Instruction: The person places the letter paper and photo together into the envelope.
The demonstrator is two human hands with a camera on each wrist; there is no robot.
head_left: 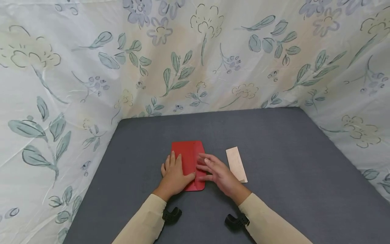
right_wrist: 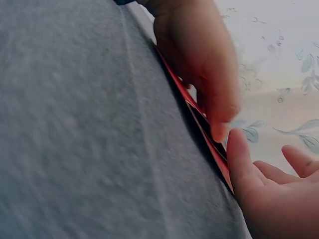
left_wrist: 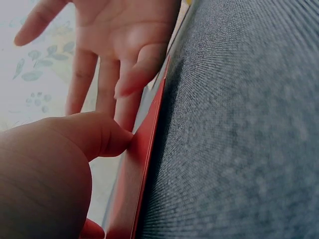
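A red envelope [head_left: 186, 150] lies flat on the dark grey table, its flap [head_left: 200, 184] unfolded toward the right. My left hand [head_left: 174, 175] rests on it with fingers spread, and the thumb reaches to the envelope's mouth. In the right wrist view a dark gap shows at the mouth [right_wrist: 207, 127], beside that thumb. Over the flap hovers my right hand [head_left: 220, 174], palm turned to the left, fingers extended and slightly blurred, holding nothing. Just beyond the right hand lies a pale, narrow paper strip [head_left: 235, 162], its lower end near the wrist.
The grey tabletop [head_left: 274, 152] extends around the envelope on all sides. Floral cloth [head_left: 195, 67] hangs along the table's back and both sides. Black wrist mounts [head_left: 172, 215] sit on both beige sleeves, close over the table.
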